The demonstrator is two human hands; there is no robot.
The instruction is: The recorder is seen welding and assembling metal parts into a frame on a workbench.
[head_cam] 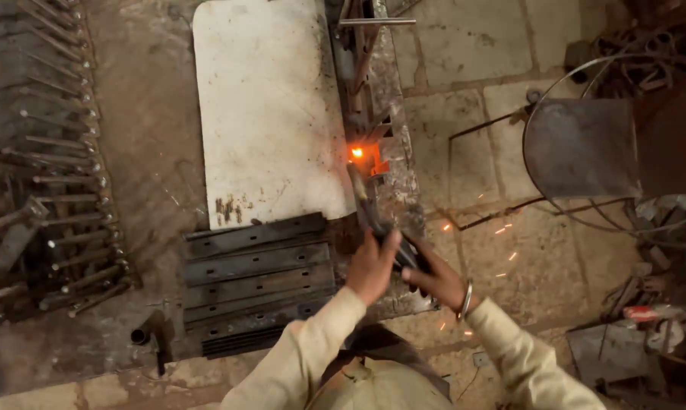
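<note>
two hands: both are raised ahead of the person's chest and closed on the same dark welding holder (392,243), sleeves pale cream.
left hand: left hand (371,266) is curled tight around the near end of the holder, back of the hand up, fingers hidden under it.
right hand: right hand (434,279) is wrapped on the holder from the other side, thumb toward the left hand, a metal bangle (466,298) on the wrist.
holder: dark, slim, angled up and away from the hands; a thin rod (358,186) runs from it to the glowing spot.
glow: bright orange weld point (357,152) on the metal frame piece (369,114), just right of the white sheet; sparks (502,228) lie scattered over the stone floor (464,45) to the right.
white sheet: large pale plate (267,106) with rounded corners, lying flat, its right edge beside the frame piece.
flat bars: several dark steel strips (256,266) with holes, laid side by side just left of the hands.
rack: row of rusty spiked rods (62,152) at the far left.
right side: round wire ring and dark metal sheet (578,144), scrap near it.
containers: cannot tell of any holding anything.
</note>
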